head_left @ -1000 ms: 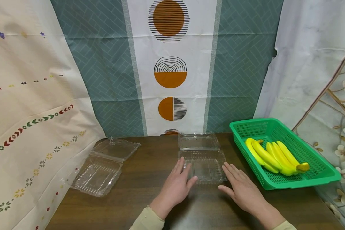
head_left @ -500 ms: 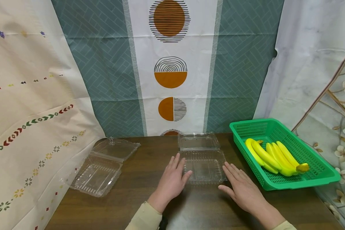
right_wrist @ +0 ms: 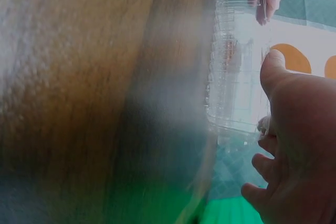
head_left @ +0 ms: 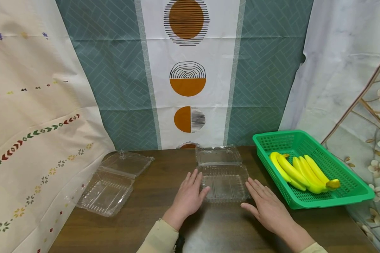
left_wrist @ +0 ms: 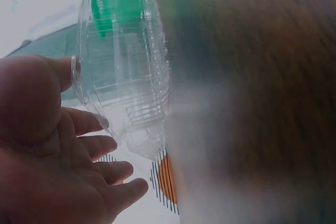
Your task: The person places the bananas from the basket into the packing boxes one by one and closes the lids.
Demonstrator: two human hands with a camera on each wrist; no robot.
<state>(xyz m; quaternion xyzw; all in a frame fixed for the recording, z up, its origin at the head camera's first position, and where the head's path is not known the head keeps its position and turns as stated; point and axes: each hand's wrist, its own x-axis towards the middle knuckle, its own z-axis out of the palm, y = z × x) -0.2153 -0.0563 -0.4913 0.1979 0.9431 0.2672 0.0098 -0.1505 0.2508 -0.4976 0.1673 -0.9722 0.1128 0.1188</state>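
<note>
A clear plastic clamshell container (head_left: pixel 227 184) lies on the wooden table with its lid (head_left: pixel 219 155) folded back toward the wall. My left hand (head_left: pixel 187 196) is at its left rim, fingers extended and slightly spread; the left wrist view has thumb and fingertips right at the edge of the clear wall (left_wrist: pixel 121 72). On the opposite side my right hand (head_left: pixel 267 207) lies along the right rim with straight fingers. From the right wrist view, that thumb (right_wrist: pixel 274 64) is close to the container's edge. Neither hand grips anything.
At the right stands a green plastic basket (head_left: pixel 339 203) with several yellow bananas (head_left: pixel 292 170) inside. A second clear clamshell container (head_left: pixel 106 195), lid also raised, sits at the left beside a patterned cloth (head_left: pixel 35 147). Hanging fabric (head_left: pixel 123 88) backs the table.
My left hand has drawn left, from overlapping the container's left side to lying along its left rim. The right hand, both containers and the bananas have stayed in place.
</note>
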